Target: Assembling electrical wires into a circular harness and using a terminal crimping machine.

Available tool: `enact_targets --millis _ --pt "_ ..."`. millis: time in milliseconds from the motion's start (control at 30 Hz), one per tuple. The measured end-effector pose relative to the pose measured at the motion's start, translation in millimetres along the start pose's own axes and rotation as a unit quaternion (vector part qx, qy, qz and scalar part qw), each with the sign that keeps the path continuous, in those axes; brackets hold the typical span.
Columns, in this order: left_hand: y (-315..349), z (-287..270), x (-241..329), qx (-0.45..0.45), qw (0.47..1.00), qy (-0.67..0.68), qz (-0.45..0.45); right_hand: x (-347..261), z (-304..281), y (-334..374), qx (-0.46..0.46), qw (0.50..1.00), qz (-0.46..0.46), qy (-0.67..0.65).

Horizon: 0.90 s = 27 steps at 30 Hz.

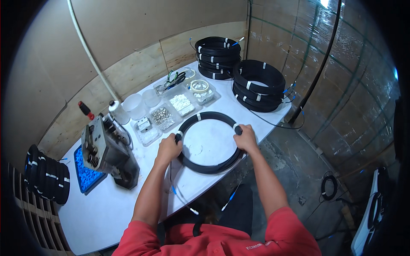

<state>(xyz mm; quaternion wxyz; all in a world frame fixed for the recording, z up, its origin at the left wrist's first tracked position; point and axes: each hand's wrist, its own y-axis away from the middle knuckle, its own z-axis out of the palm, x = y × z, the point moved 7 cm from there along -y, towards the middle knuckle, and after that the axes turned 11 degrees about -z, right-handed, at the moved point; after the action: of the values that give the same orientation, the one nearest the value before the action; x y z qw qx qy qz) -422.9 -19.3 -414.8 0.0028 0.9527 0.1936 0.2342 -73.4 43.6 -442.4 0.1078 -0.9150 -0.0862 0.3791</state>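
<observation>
Black cable coil (210,169) lies level over the near part of the white table (96,224), close to the front edge; whether its underside touches or is slightly raised, cannot tell. Left hand (170,149) grips the coil's left side, right hand (245,138) its upper right; fingers of both curl inward and look closed round the cable bundle, though the fingertips are partly hidden. White band (198,117) shows at the far side, others just beside each hand. Two loose ends with blue sleeves and pale tips, left connector (194,211) and right connector (224,208), hang toward the body. Step in hand, as I judge it: two-handed steadying of the coil, turns kept together. Any shift from here calls for an even grip on both sides and care that the ends don't snag on the edge. Beyond: tray of metal pieces (162,117), coil stack (259,90) at far right.
</observation>
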Motion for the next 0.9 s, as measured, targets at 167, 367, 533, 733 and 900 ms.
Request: enact_targets --millis 167,367,533,733,900 --pt "6.1 -2.6 -7.9 -0.001 1.000 0.007 0.028 -8.1 1.3 -0.2 0.034 0.999 -0.011 0.033" --pt "18.0 3.5 -20.5 -0.038 0.997 0.071 0.009 -11.4 -1.2 0.2 0.003 0.993 0.004 0.117" --pt "16.3 9.8 -31.7 -0.007 0.996 0.091 0.022 -15.2 -0.7 0.2 -0.014 0.987 -0.026 0.155" --pt "16.9 16.4 -27.6 -0.014 0.994 0.102 0.020 -19.3 -1.7 -4.0 -0.014 0.977 -0.067 0.200" --pt "18.2 13.9 -24.4 0.020 0.991 0.127 0.029 -24.4 -0.8 -4.3 -0.008 0.977 -0.024 0.210"
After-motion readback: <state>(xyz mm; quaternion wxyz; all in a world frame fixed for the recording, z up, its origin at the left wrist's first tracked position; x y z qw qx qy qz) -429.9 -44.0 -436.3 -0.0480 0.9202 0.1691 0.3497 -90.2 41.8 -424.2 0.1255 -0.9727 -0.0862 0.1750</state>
